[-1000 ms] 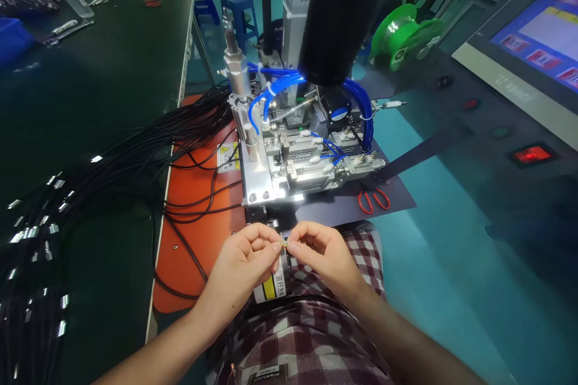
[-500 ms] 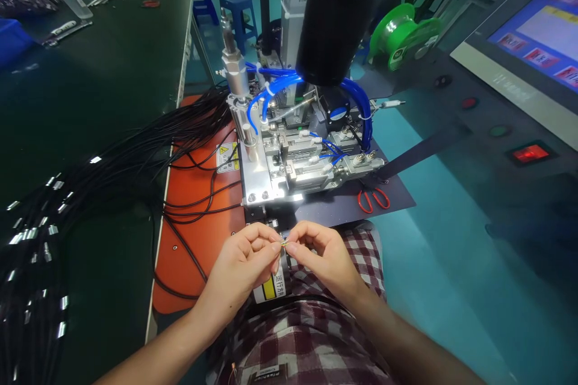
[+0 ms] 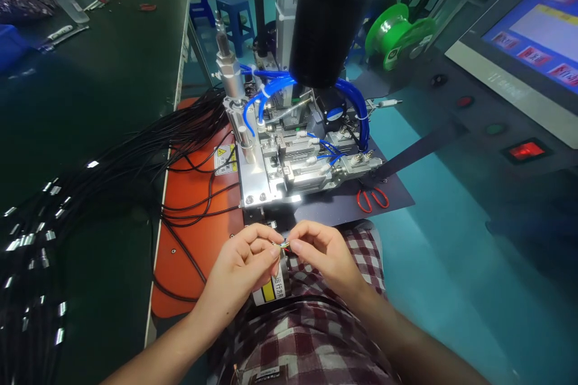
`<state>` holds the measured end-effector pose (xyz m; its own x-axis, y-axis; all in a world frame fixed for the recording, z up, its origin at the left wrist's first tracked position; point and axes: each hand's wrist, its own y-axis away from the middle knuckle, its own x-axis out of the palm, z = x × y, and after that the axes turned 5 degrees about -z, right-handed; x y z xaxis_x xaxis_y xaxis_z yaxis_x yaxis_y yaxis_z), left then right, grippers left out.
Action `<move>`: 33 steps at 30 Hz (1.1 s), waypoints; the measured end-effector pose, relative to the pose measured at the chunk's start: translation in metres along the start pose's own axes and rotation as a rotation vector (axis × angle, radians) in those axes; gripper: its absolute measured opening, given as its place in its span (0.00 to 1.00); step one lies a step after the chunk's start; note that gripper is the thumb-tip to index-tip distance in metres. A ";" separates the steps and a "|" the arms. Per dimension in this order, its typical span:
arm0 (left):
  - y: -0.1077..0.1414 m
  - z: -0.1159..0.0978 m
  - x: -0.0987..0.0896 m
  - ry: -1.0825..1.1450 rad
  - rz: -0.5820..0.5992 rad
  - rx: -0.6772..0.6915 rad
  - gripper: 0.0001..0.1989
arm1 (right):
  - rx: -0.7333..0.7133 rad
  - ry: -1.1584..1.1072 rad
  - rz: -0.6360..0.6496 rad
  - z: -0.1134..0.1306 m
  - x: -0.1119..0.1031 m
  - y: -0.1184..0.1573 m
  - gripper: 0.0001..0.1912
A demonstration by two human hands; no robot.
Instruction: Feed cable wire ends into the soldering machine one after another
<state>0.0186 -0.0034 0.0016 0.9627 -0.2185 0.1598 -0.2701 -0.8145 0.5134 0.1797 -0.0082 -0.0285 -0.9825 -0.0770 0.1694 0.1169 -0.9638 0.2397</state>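
Pinching the thin coloured wires (image 3: pixel 285 246), the left hand (image 3: pixel 246 258) and right hand (image 3: pixel 324 252) have their fingertips close together. The wires sit right between both hands. A shiny machine (image 3: pixel 253 183) stands just past the hands. Red-handled scissors (image 3: pixel 371 201) lie ahead and right of the right hand.

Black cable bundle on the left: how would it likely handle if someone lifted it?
The black cable bundle would probably sag and flex, since its thin strands curve between the dark bench and the orange surface. Lifting one strand might drag others, as many overlap.
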 end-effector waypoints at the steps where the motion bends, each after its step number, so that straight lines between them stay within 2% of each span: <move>1: 0.000 0.000 0.001 -0.013 -0.004 0.000 0.08 | -0.012 0.019 -0.004 0.001 0.000 0.000 0.06; 6: 0.002 0.001 0.002 -0.016 -0.003 0.017 0.08 | -0.054 0.086 -0.009 0.002 0.001 0.002 0.05; 21: 0.002 -0.005 0.007 0.018 -0.035 -0.043 0.12 | -0.128 0.141 -0.078 0.002 0.004 0.003 0.03; 24: 0.002 -0.004 0.007 0.014 -0.039 -0.037 0.12 | -0.238 0.229 -0.113 0.001 0.005 0.005 0.01; 28: 0.002 -0.005 0.008 0.006 -0.055 -0.033 0.12 | -0.421 0.372 -0.158 -0.003 0.004 0.008 0.04; 33: 0.002 -0.002 0.006 -0.004 -0.040 -0.006 0.11 | -0.571 0.553 -0.199 -0.009 0.001 0.012 0.06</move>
<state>0.0242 -0.0053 0.0051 0.9727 -0.1878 0.1360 -0.2316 -0.8193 0.5246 0.1786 -0.0220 -0.0346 -0.9238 0.1384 -0.3569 -0.0123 -0.9426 -0.3336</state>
